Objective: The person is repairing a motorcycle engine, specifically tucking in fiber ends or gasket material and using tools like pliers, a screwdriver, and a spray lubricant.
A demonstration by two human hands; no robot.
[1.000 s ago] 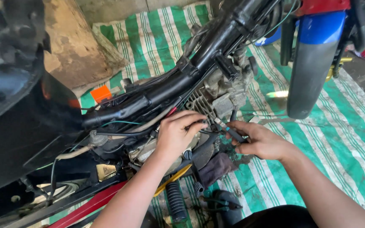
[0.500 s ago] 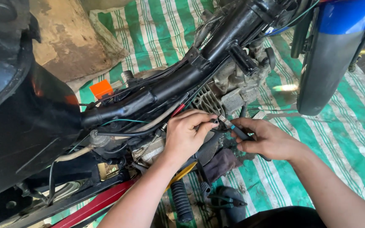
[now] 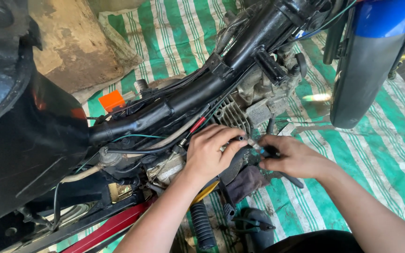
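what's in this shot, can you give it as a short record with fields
setting: motorcycle stripped of panels, over a green and white striped tarp
left hand: left hand pinches the end of a thin dark hose beside the finned engine cylinder
right hand: right hand grips a small dark tool whose tip meets the hose end
nearby: orange block behind the frame tube, blue front fender at right, dark rag under the hands

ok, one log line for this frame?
left hand: pinching small black hose end | right hand: holding thin tool to it | beside finned engine cylinder
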